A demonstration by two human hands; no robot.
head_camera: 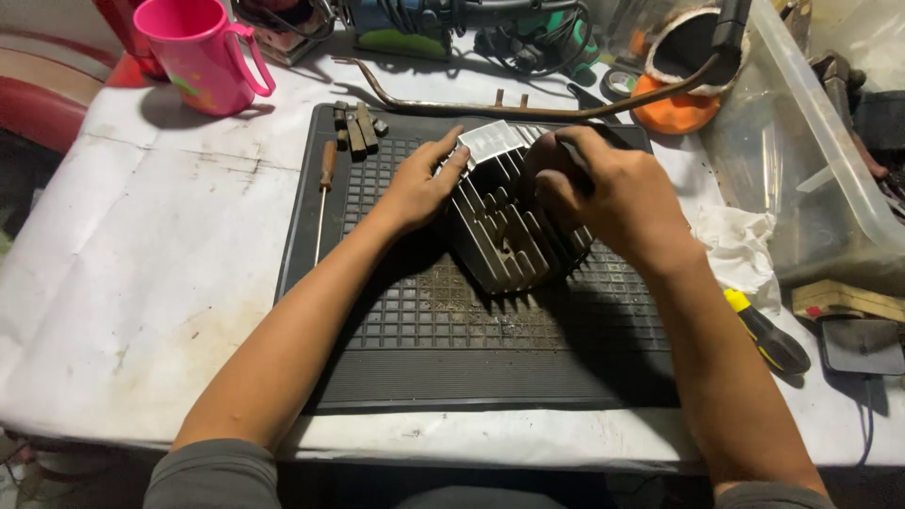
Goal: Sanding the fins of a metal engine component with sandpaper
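Observation:
A grey finned metal engine cylinder [504, 236] lies tilted on a black ribbed rubber mat [452, 349] in the middle of the table. My left hand [421, 184] presses against the cylinder's left side, fingers spread along its top edge. My right hand [613, 193] curls over the cylinder's right upper part, fingers closed on something dark that I cannot make out. Both forearms reach in from the bottom of the view.
A thin screwdriver [323, 193] lies along the mat's left edge, small metal pieces [358, 127] at its top left. A pink mug [203, 52] stands at the back left, a bent metal rod [490, 106] behind the mat. Right: white rag [745, 245], clear plastic bin [811, 151], yellow-handled tool [768, 330].

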